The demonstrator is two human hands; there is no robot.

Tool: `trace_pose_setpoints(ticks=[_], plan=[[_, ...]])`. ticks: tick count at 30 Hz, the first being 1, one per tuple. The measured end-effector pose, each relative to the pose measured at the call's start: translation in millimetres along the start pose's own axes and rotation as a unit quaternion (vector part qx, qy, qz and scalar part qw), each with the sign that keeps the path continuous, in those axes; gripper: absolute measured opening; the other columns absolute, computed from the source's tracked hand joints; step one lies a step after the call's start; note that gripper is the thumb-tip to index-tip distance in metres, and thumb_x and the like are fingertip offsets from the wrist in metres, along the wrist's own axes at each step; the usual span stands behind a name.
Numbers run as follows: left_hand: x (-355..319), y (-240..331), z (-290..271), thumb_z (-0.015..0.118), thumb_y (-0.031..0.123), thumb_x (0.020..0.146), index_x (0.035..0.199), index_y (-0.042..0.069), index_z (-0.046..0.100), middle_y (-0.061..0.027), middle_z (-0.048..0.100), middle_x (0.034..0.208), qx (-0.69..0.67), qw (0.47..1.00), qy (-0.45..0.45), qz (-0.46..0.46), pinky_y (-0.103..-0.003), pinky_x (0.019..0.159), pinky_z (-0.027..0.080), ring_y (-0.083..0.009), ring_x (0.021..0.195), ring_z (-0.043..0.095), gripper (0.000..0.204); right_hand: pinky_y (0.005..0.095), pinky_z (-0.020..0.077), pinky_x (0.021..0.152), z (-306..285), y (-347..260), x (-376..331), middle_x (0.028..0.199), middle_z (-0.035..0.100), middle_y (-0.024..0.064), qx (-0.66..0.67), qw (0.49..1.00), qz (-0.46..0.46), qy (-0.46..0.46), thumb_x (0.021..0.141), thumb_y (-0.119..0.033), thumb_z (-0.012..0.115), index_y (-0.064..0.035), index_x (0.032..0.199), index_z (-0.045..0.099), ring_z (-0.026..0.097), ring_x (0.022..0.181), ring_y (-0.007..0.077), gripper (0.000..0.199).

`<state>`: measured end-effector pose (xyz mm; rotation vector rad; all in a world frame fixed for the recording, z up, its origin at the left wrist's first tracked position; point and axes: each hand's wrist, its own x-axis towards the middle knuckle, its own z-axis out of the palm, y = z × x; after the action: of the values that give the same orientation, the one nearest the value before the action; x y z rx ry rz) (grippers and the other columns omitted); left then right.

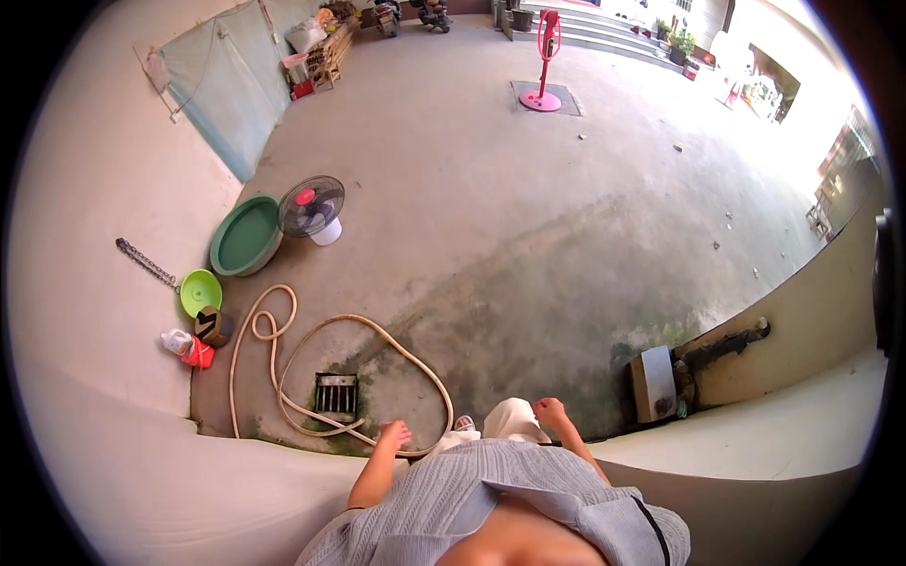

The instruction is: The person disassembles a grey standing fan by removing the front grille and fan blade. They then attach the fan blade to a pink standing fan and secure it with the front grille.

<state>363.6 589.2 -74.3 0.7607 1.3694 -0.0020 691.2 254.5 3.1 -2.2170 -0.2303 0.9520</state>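
One cream hose (pixel 388 334) lies looped around a drain grate (pixel 337 395) on the grey concrete floor (pixel 425 179), near our left hand (pixel 394 435), whose fingers extend loosely; our right hand (pixel 550 412) looks curled, and how tightly we cannot tell. Further out, we see dark, mossy stains (pixel 566 292), a green tub (pixel 247 236) beside a fan (pixel 311 208), pale walls (pixel 104 198) on either side, and steps (pixel 604 34) at the far end

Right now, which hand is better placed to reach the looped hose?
Left, most likely. The left hand is nearer the hose, which loops on that side; the right hand is beyond the pale trousers.
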Motion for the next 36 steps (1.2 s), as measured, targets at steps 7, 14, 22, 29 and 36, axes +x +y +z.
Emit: trace_pose_setpoints(ticks=[7, 14, 22, 29, 36], plan=[[18.9, 88.3, 61.9, 0.061, 0.017, 0.087, 0.108, -0.001, 0.055, -0.0179, 0.062, 0.102, -0.066, 0.995, -0.061, 0.041, -0.043, 0.073, 0.055, -0.03, 0.084, 0.065, 0.029, 0.0335, 0.0516, 0.053, -8.7, 37.9, 87.9, 0.068, 0.068, 0.009, 0.064, 0.976, 0.207, -0.003, 0.08, -0.016, 0.063, -0.0079, 0.083, 0.074, 0.065, 0.056, 0.0172, 0.015], [117.1, 39.1, 48.5, 0.062, 0.007, 0.075, 0.07, -0.003, 0.063, -0.0183, 0.067, 0.073, 0.651, 0.736, 0.006, 0.183, -0.042, 0.054, 0.045, -0.0288, 0.067, 0.065, 0.011, 0.0371, 0.0502, 0.056, -32.3, 22.2, 259.7, 0.066, 0.065, 0.0124, -0.328, 0.916, -0.224, -0.056, 0.075, -0.012, 0.064, -0.0033, 0.078, 0.071, 0.065, 0.062, 0.0246, 0.012], [140.3, 90.7, 107.5, 0.063, 0.017, 0.072, 0.073, 0.004, 0.064, -0.0183, 0.065, 0.077, 0.496, 0.841, 0.092, 0.194, -0.042, 0.059, 0.045, -0.0331, 0.069, 0.064, 0.013, 0.032, 0.0492, 0.052, -72.0, -254.6, 440.8, 0.067, 0.059, 0.0013, 0.0, 0.991, 0.06, -0.119, 0.084, -0.014, 0.053, -0.0082, 0.075, 0.064, 0.058, 0.058, 0.014, 0.016], [221.0, 170.2, 127.7, 0.062, 0.019, 0.073, 0.078, 0.009, 0.065, -0.0163, 0.064, 0.076, 0.494, 0.842, 0.091, 0.198, -0.041, 0.062, 0.046, -0.0331, 0.074, 0.064, 0.012, 0.0329, 0.051, 0.058, -10.0, -374.6, 584.6, 0.072, 0.06, 0.0004, -0.065, 0.979, -0.04, -0.187, 0.086, -0.017, 0.051, -0.0101, 0.083, 0.065, 0.06, 0.065, 0.0135, 0.016], [286.6, 286.5, 92.4, 0.062, 0.025, 0.077, 0.074, 0.006, 0.065, -0.0172, 0.062, 0.07, 0.499, 0.826, 0.134, 0.225, -0.045, 0.058, 0.045, -0.0348, 0.074, 0.064, 0.019, 0.0383, 0.0507, 0.053, 71.3, -412.4, 653.3, 0.063, 0.064, 0.0069, -0.084, 0.979, 0.003, -0.186, 0.074, -0.019, 0.06, -0.01, 0.07, 0.068, 0.065, 0.064, 0.0191, 0.013]])
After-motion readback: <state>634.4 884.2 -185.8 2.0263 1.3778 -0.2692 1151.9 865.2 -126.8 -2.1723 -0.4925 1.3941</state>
